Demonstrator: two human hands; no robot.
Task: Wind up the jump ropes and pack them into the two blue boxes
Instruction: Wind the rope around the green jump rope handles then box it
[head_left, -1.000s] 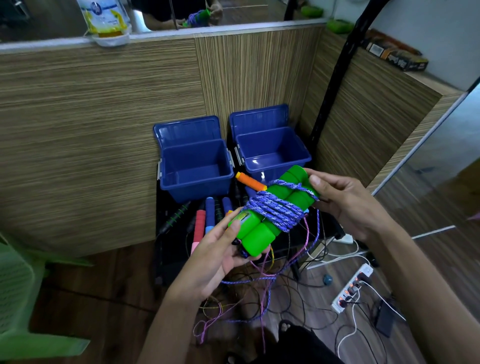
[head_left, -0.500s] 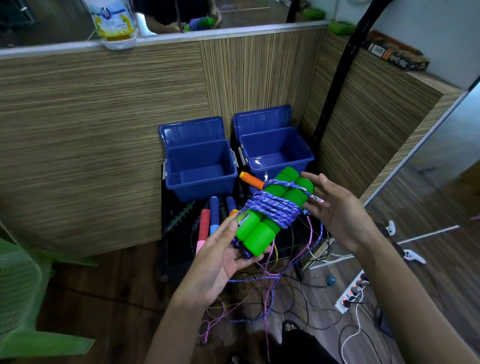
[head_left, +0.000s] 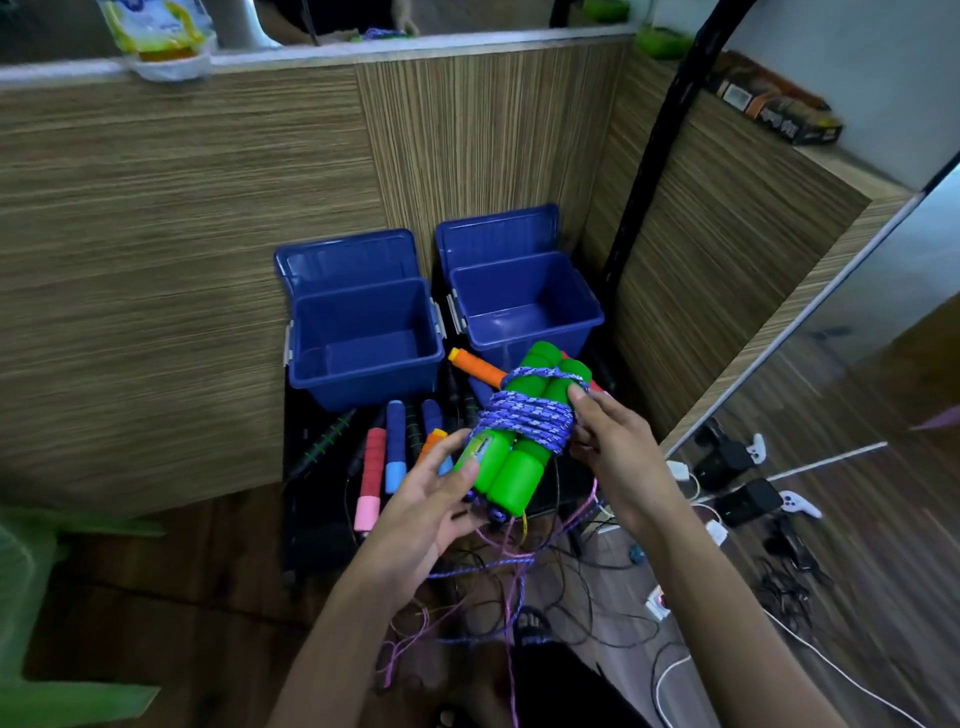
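A jump rope with two green handles (head_left: 519, 457) is bundled, its purple cord wound around the middle. My left hand (head_left: 431, 499) holds the near ends of the handles from below, thumb on top. My right hand (head_left: 613, 447) grips the wound cord on the bundle's right side. The loose tail of the cord hangs down between my arms. Two blue boxes stand open against the wooden wall: the left box (head_left: 363, 384) and the right box (head_left: 587, 312), both showing bare insides. More jump ropes (head_left: 387, 452) with red, blue and orange handles lie in front of the boxes.
An orange handle (head_left: 475, 366) sticks out behind the green bundle. Tangled cords and cables (head_left: 519, 566) cover the floor below my hands. A power strip, adapters and game controllers (head_left: 795, 506) lie at right. A green plastic chair (head_left: 31, 597) stands at far left.
The bundle has dropped slightly and come nearer to me. My right hand moved from the far end of the handles in to the wound cord. The view shifted a little.
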